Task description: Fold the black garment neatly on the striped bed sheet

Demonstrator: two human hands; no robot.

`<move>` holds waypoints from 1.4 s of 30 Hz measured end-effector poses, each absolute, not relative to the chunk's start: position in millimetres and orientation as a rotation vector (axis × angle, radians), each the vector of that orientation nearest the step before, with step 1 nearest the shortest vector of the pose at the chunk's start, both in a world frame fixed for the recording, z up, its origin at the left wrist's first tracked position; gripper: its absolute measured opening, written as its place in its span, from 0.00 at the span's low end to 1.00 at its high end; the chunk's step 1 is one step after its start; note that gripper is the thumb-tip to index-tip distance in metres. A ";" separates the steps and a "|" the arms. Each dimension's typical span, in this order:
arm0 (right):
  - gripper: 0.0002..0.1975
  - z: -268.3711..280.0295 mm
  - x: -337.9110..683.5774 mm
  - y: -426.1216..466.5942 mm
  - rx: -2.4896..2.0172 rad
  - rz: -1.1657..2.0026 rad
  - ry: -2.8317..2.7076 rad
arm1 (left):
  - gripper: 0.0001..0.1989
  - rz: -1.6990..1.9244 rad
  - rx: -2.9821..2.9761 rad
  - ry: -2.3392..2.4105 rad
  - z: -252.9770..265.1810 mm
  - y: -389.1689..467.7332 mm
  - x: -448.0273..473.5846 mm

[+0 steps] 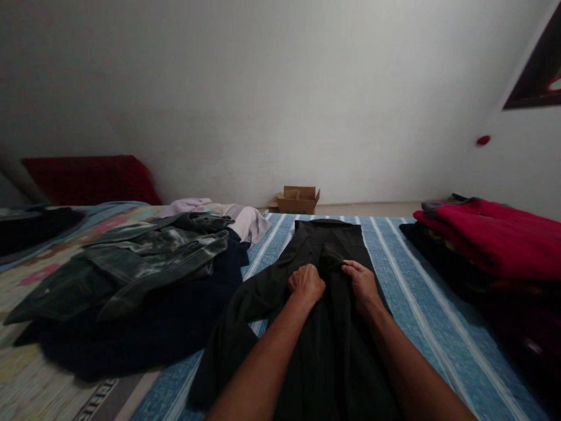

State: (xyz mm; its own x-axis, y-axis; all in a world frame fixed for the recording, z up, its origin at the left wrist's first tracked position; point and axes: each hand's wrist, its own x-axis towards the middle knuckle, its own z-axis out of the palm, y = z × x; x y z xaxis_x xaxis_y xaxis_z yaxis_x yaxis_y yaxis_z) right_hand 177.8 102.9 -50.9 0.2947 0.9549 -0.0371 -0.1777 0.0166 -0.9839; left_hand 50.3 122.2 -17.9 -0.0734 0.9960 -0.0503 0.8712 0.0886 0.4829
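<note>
A pair of black trousers (pixel 302 339) lies stretched out in front of me, with the waist end (pixel 328 228) away from me and one leg splayed out to the left. My left hand (pixel 307 283) is closed in a fist on the fabric near the middle. Just to its right, my right hand (pixel 362 283) pinches a raised fold of the same cloth between thumb and fingers. Both forearms cover part of the trousers.
Left of the trousers is a heap of clothes with a grey-green denim piece (pixel 162 251) over dark navy cloth (pixel 144 333). A stack topped by a red garment (pixel 491 234) stands right. The blue striped sheet (pixel 412 292) lies beneath; a cardboard box (pixel 298 202) sits by the wall.
</note>
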 end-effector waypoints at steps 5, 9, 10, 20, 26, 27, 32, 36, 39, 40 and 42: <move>0.16 -49.4 167.2 103.4 -1.315 1.002 -1.068 | 0.01 0.702 1.611 1.871 -15.1 138.5 24.5; 0.15 -43.8 146.4 103.5 -1.418 0.886 -1.422 | 0.05 0.904 1.359 1.648 -8.7 140.7 -0.7; 0.16 -41.7 140.9 102.2 -1.452 0.839 -1.522 | 0.05 0.940 1.302 1.593 -7.4 139.8 -5.1; 0.12 -23.1 113.9 79.1 -1.590 0.301 -2.230 | 0.07 1.085 1.094 1.305 -11.4 136.1 -8.6; 0.13 -27.4 115.9 88.4 -1.508 0.276 -2.406 | 0.07 1.087 1.131 1.316 -15.1 136.0 -7.9; 0.12 -26.8 118.9 90.3 -1.504 0.286 -2.411 | 0.07 1.079 1.147 1.322 -16.1 135.4 -6.6; 0.15 -14.8 145.4 111.4 -1.639 0.229 -2.313 | 0.06 1.011 1.278 1.408 -26.1 133.5 5.0; 0.19 -4.3 167.5 150.6 -1.816 0.087 -2.206 | 0.07 0.979 1.459 1.556 -32.8 133.1 12.0; 0.23 -1.9 175.5 182.1 -1.832 0.015 -2.259 | 0.09 0.951 1.621 1.668 -34.4 131.1 13.8; 0.23 -2.4 176.0 191.0 -1.810 -0.001 -2.308 | 0.08 0.915 1.699 1.717 -35.0 130.0 14.0; 0.20 -5.5 174.7 205.5 -1.751 -0.029 -2.423 | 0.08 0.808 1.861 1.812 -36.9 127.7 14.4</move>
